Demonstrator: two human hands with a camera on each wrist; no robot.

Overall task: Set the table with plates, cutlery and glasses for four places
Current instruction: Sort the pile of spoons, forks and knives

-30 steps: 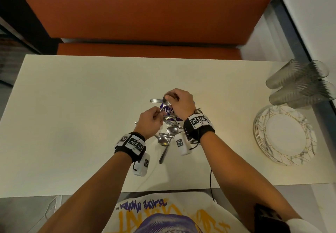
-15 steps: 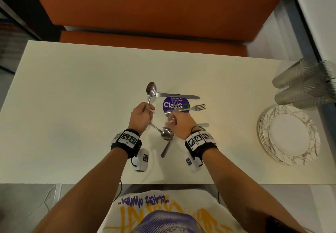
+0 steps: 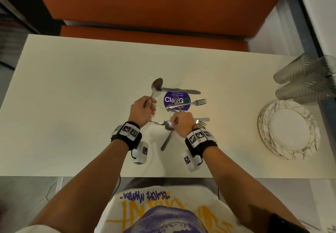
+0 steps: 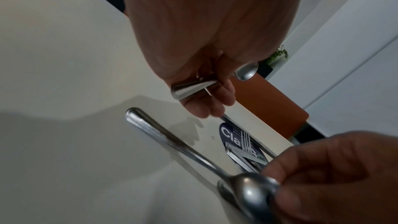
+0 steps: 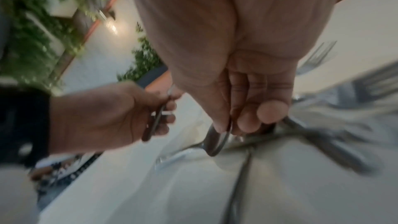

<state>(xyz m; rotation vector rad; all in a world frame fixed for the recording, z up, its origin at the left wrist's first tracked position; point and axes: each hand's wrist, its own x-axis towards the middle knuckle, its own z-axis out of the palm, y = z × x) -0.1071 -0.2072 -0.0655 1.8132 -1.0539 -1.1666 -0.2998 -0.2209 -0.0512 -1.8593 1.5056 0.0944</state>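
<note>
The fingers (image 4: 217,94) of the left hand (image 3: 142,110) are curled round the handle of a spoon (image 3: 156,85), its bowl raised and pointing to the far side, just left of a table knife (image 3: 179,90) that lies flat across the far edge of the pile. The right hand (image 3: 183,123) bends down over the near part of the cutlery, thumb and fingertips (image 5: 272,111) pinching the bowl of a second spoon (image 3: 169,125), whose handle runs out to the left along the table (image 3: 72,96) (the right wrist view is smeared, but the pinch on the bowl's rim reads clearly enough). A third spoon's handle (image 3: 166,142) slants towards the near edge from under that hand. Between the two hands sits a round purple sticker (image 3: 177,100) on the tabletop, with forks (image 3: 190,103) crossed over it, tines to the right and far side; more fork tines (image 3: 201,122) and a flat handle show just right of the right hand, partly hidden by it. Well to the right, a stack of white plates (image 3: 289,129) with gold lines stands near the table's right edge, and ribbed clear glasses (image 3: 305,79) cluster just beyond it. An orange bench (image 3: 154,5) runs along the far side. Both wrists carry black bands with printed markers.
</note>
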